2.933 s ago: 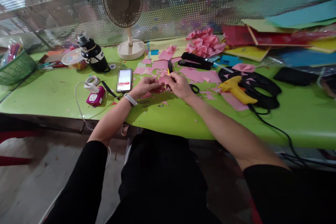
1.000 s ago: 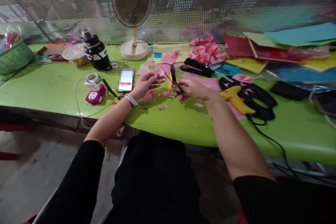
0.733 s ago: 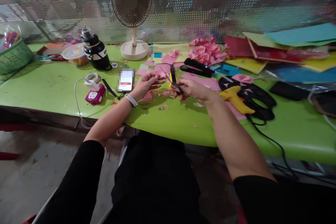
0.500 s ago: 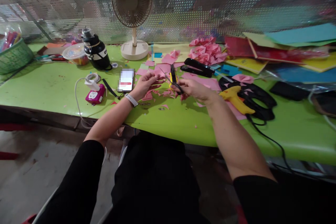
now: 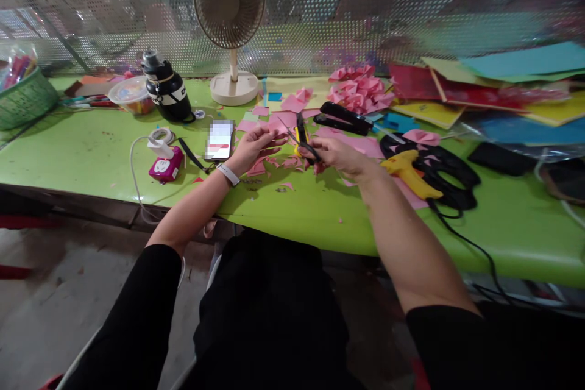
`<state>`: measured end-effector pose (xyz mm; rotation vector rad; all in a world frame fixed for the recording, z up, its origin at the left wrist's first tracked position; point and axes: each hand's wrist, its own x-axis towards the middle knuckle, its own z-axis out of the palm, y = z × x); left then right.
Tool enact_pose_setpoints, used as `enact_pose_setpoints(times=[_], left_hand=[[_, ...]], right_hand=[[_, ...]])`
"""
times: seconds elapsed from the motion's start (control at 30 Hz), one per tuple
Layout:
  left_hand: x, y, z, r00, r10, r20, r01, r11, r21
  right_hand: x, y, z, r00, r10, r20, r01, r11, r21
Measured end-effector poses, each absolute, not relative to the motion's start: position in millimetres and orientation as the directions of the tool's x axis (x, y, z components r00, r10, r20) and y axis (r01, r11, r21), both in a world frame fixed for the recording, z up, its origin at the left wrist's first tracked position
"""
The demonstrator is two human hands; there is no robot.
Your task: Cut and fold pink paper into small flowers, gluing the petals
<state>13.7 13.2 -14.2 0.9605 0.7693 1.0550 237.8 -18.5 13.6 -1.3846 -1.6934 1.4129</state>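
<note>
Scissors (image 5: 307, 147) with dark handles are in my right hand (image 5: 340, 157), its fingers wrapped round the handles. Their thin blades point up and left toward my left hand (image 5: 256, 145). Thumb and forefinger of that left hand are pinched together, the other fingers stretched out; whatever they pinch is too small to make out. Pink paper (image 5: 286, 120) lies just behind the fingertips. A yellow-and-black tool (image 5: 300, 133) is partly hidden behind the scissors. Pink scraps (image 5: 292, 162) are scattered under both hands on the green table (image 5: 292, 216).
A black stapler (image 5: 345, 118) and a heap of folded pink paper (image 5: 361, 90) lie beyond my right hand. A yellow glue gun (image 5: 409, 173) with a cord sits to the right. Leftward are a phone (image 5: 220, 140), a pink socket block (image 5: 166, 166), a black bottle (image 5: 169, 94) and a fan (image 5: 234, 86).
Both hands and the scissors stay almost where they were. The view has shifted very slightly.
</note>
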Motion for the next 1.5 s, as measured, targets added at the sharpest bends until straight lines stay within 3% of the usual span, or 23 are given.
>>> enact_pose_setpoints(times=[1.13,1.5], left_hand=[[11.3,16.0,-18.5,0.353,0.935,-0.037,-0.388,0.182,0.903],[9.6,20.1,-21.4,0.299,0.952,-0.065,-0.378,0.181,0.908]], right_hand=[[234.0,-13.8,6.2,-0.281,0.958,-0.049,0.373,0.063,-0.926],[232.3,-16.7,7.4,-0.274,0.958,-0.08,0.358,0.024,-0.934]])
